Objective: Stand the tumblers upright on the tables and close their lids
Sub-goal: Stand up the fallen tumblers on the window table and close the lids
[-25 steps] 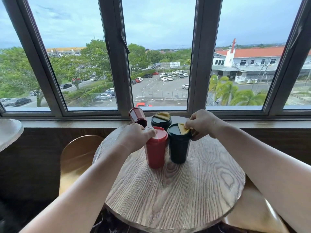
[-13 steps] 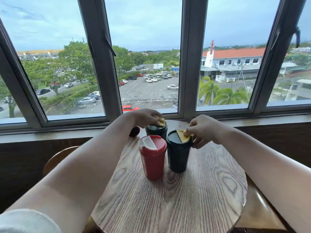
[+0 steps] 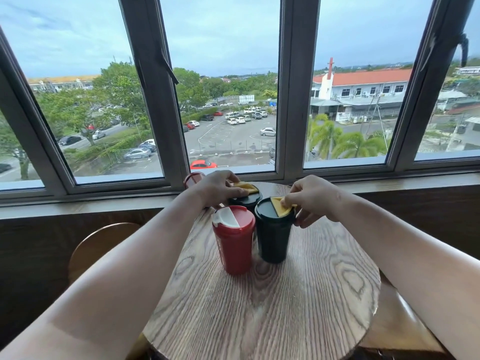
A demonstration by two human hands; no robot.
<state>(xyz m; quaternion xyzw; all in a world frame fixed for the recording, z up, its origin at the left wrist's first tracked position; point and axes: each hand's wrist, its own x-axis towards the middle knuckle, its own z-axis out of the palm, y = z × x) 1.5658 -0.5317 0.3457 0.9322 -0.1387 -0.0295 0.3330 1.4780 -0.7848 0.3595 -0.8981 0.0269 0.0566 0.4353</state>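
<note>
Right hand (image 3: 315, 200) pinching the yellow flap (image 3: 281, 209) on the near dark tumbler (image 3: 274, 236), frame centre. Left hand (image 3: 217, 188) pressed flat on the yellow flap of the far dark tumbler (image 3: 246, 200). Four tumblers counted: two dark, two red. Near red tumbler (image 3: 235, 245) upright, touching its dark neighbour; far red tumbler (image 3: 193, 178) mostly hidden. Round wooden table (image 3: 272, 302) bare across the lower half.
</note>
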